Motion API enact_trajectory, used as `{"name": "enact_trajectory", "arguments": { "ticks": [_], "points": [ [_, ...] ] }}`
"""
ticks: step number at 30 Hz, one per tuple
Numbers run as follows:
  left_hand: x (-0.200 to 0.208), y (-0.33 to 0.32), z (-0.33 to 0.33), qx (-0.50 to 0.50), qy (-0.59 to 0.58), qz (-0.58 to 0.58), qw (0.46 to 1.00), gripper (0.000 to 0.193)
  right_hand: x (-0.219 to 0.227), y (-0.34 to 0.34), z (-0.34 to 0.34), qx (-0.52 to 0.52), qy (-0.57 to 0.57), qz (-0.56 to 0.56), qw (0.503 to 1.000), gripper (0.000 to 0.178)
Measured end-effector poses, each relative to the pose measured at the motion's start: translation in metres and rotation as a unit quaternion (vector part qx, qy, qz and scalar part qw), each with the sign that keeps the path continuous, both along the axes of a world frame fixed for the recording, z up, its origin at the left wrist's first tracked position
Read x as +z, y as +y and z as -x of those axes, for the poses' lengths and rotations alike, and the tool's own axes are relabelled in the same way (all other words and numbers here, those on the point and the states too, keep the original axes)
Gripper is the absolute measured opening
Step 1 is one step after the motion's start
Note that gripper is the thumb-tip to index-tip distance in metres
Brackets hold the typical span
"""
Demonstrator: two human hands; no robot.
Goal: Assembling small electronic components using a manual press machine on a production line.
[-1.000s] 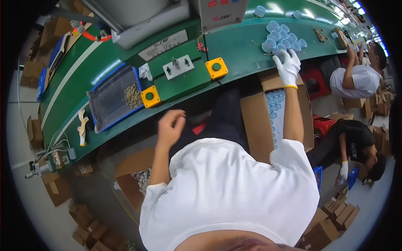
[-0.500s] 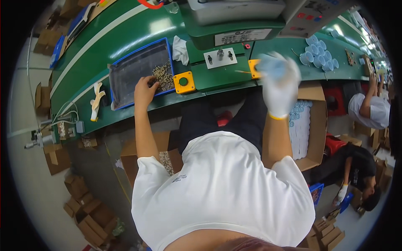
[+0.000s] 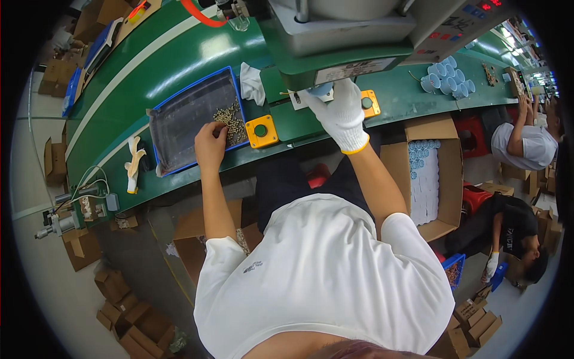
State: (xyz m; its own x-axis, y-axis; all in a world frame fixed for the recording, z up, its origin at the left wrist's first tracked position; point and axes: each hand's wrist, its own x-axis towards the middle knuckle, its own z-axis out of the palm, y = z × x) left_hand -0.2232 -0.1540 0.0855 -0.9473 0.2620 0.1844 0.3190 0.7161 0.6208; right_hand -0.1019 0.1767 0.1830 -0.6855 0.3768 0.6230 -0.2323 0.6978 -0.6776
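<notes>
From my end I have the gloved right hand (image 3: 339,113) under the head of the press (image 3: 350,36), its thumb and fingers seemingly closed around a blue cup (image 3: 321,90); the press hides part of that grip. The cup is right below the press head, at the white plate (image 3: 296,103), though I cannot tell whether it is seated. Left of the press, I have the bare left hand (image 3: 211,143) with fingertips drawn together at the near side of the small metal parts (image 3: 229,121) in the blue-rimmed tray (image 3: 179,119); I cannot tell whether it pinches one. More blue cups (image 3: 448,78) stand on the table (image 3: 409,106) to the right of the press.

I judge the step in hand to be loading the cup while picking out a part. Next, I would want the cup settled squarely, then both hands well away from the press.
</notes>
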Motion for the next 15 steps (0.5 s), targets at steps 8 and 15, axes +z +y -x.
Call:
{"name": "enact_trajectory", "arguments": {
  "ticks": [8,15],
  "points": [
    [0.003,-0.002,-0.002,-0.002,0.014,-0.004,1.000,0.014,0.005,0.002,0.004,-0.024,-0.029,-0.045,0.998,0.041],
    [0.002,-0.002,-0.003,-0.002,0.011,0.011,1.000,0.012,-0.005,0.000,0.000,-0.024,0.003,-0.053,0.998,0.041]
  ]
}}
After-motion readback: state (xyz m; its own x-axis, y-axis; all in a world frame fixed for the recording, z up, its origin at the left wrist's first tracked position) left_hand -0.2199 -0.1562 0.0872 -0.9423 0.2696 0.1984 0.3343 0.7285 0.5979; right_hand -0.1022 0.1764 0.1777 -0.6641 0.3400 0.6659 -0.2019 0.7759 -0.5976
